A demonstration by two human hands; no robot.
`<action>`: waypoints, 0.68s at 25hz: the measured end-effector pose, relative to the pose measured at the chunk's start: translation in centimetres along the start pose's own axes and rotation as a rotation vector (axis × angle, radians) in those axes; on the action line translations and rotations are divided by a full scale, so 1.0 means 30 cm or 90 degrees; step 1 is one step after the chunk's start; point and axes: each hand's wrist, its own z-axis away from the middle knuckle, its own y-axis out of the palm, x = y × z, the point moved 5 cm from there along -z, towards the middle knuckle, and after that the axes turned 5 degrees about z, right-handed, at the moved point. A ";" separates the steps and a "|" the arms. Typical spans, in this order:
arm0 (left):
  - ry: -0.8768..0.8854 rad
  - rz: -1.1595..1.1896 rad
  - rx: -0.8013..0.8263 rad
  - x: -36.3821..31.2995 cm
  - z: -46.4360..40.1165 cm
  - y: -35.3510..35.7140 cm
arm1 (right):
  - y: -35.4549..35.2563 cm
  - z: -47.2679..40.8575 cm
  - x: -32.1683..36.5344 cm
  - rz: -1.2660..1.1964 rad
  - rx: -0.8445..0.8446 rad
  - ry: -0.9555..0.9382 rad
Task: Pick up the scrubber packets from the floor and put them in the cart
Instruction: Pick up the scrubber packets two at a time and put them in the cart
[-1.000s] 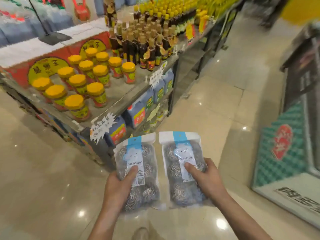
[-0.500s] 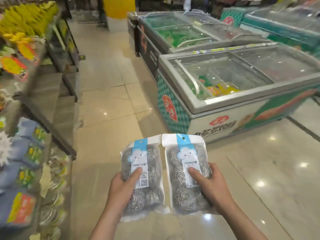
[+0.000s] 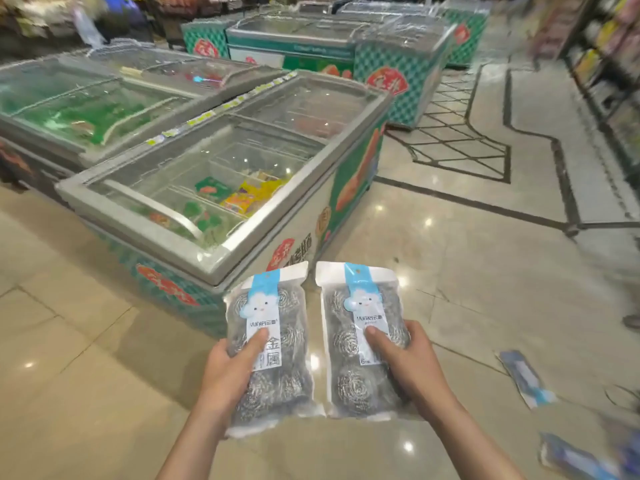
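I hold two clear packets of steel-wool scrubbers with blue and white labels, side by side in front of me. My left hand grips the left scrubber packet, thumb on its label. My right hand grips the right scrubber packet the same way. Two more packets lie on the floor at the right: one beside my right hand, another blurred near the bottom right corner. No cart is in view.
A glass-topped chest freezer stands just ahead on the left, with more freezers behind it. Shelving runs along the right edge. Shiny tiled floor lies open ahead to the right.
The view has swung right, from the shelf of jars and bottles across to the freezers. Both hands keep the same hold on the two packets. Packets on the floor have come into view.
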 end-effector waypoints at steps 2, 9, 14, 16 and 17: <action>0.009 -0.025 0.046 -0.040 -0.104 0.108 | -0.048 -0.071 0.000 -0.009 -0.047 0.020; 0.017 -0.107 0.248 -0.250 -0.520 0.575 | -0.175 -0.388 0.098 -0.026 -0.237 0.037; 0.057 -0.159 0.363 -0.449 -0.768 0.923 | -0.278 -0.592 0.177 -0.079 -0.368 0.081; 0.036 -0.162 0.396 -0.496 -0.840 1.076 | -0.334 -0.675 0.199 -0.086 -0.396 0.105; 0.025 -0.162 0.410 -0.513 -0.870 1.149 | -0.367 -0.714 0.206 -0.087 -0.411 0.110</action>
